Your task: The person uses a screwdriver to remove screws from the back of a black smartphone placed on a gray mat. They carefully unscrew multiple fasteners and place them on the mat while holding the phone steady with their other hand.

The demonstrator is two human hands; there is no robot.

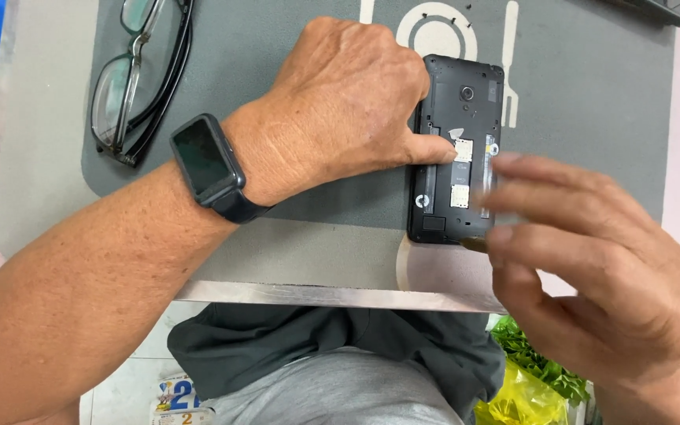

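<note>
A black phone point(466, 102) with its back cover off lies face down on a grey mat point(576, 102), its card slots and inner parts showing. My left hand point(340, 102) rests on the phone's left edge, thumb pressed on the bay beside the card slots. A dark smartwatch point(206, 165) is on that wrist. My right hand point(592, 260) hovers blurred over the phone's lower right corner, fingers pinched around a small thin object that is hard to make out.
Folded black-framed glasses point(139, 75) lie on the mat at the upper left. The table's metal front edge point(316, 293) runs just below the phone. A yellow bag with green leaves point(529, 386) sits on the floor at lower right. Another dark device's corner point(667, 9) shows top right.
</note>
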